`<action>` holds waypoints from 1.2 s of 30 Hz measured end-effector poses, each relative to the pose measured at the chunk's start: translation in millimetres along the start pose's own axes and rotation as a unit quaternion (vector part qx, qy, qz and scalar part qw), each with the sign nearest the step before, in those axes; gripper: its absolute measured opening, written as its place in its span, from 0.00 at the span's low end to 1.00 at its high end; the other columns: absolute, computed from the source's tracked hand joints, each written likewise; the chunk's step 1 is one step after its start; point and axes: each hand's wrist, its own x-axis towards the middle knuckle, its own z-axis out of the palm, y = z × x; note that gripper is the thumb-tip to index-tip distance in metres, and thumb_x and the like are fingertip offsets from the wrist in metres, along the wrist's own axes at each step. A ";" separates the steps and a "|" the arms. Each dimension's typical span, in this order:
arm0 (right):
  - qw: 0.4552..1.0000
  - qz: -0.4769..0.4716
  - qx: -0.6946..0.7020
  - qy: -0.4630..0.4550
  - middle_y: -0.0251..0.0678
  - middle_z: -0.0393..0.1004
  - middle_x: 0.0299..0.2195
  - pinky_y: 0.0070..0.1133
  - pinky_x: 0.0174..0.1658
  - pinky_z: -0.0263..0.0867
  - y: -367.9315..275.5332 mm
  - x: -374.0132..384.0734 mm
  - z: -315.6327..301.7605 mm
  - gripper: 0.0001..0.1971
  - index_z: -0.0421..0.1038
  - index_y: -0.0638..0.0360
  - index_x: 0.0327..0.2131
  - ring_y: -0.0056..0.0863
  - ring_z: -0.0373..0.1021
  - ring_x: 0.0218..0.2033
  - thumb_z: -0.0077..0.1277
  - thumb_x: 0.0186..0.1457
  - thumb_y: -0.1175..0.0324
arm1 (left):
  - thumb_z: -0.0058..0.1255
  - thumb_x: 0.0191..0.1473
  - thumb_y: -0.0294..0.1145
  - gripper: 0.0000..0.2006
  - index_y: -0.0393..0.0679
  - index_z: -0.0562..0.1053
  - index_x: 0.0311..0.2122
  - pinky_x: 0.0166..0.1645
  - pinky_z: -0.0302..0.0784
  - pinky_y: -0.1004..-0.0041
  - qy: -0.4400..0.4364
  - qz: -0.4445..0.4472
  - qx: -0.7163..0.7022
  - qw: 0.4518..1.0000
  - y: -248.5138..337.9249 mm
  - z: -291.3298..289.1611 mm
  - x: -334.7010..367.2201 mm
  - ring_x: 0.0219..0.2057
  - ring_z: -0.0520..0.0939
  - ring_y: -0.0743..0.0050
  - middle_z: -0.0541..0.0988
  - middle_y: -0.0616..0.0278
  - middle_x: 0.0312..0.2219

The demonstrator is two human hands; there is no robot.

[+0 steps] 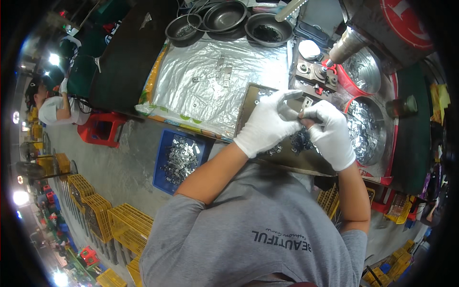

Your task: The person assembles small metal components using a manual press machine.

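Note:
Both hands wear white gloves and meet over a shallow metal tray (247,104). My right hand (331,131) is closed, pinching a small flat metal plate with a hole (307,102) between thumb and fingers. Close beside it, my left hand (267,123) has its fingers apart, their tips near the plate; whether they touch it cannot be made out. Below the hands lies a heap of small dark parts (301,141) in the tray, with some silvery pieces near it. To the right stands a press (345,45) above a metal die fixture (313,71).
Silvery plates fill a round pan (366,134); a red-rimmed bowl (358,71) stands behind it. Loose pieces (224,74) lie on the silver sheet (191,95). Dark bowls (224,16) line the back. A blue bin (160,167) of metal parts stands at left. Another person (50,111) sits far left.

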 end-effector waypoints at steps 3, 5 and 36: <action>1.000 0.026 0.015 -0.010 0.40 0.75 0.27 0.27 0.37 0.68 0.7 1.0 -1.6 0.06 0.77 0.62 0.29 0.36 0.73 0.31 0.59 0.44 0.80 | 0.62 0.45 0.22 0.30 0.33 0.67 0.55 0.41 0.78 0.75 0.000 0.011 -0.012 1.000 -2.8 0.6 0.8 0.36 0.83 0.76 0.81 0.53 0.39; 1.000 0.008 0.000 -0.020 0.40 0.75 0.27 0.27 0.37 0.68 1.8 3.4 -3.6 0.06 0.77 0.61 0.29 0.36 0.73 0.31 0.60 0.44 0.79 | 0.62 0.45 0.19 0.31 0.35 0.66 0.57 0.46 0.76 0.76 -0.019 0.007 -0.026 0.999 -2.4 -0.6 -0.6 0.40 0.79 0.79 0.78 0.58 0.43; 0.990 0.034 -0.098 0.093 0.40 0.74 0.26 0.26 0.35 0.68 14.8 -24.0 -39.9 0.07 0.76 0.63 0.32 0.34 0.72 0.29 0.59 0.46 0.80 | 0.57 0.47 0.17 0.33 0.35 0.63 0.60 0.43 0.75 0.78 0.012 -0.048 -0.076 0.996 -1.4 -5.3 4.2 0.38 0.77 0.80 0.77 0.60 0.38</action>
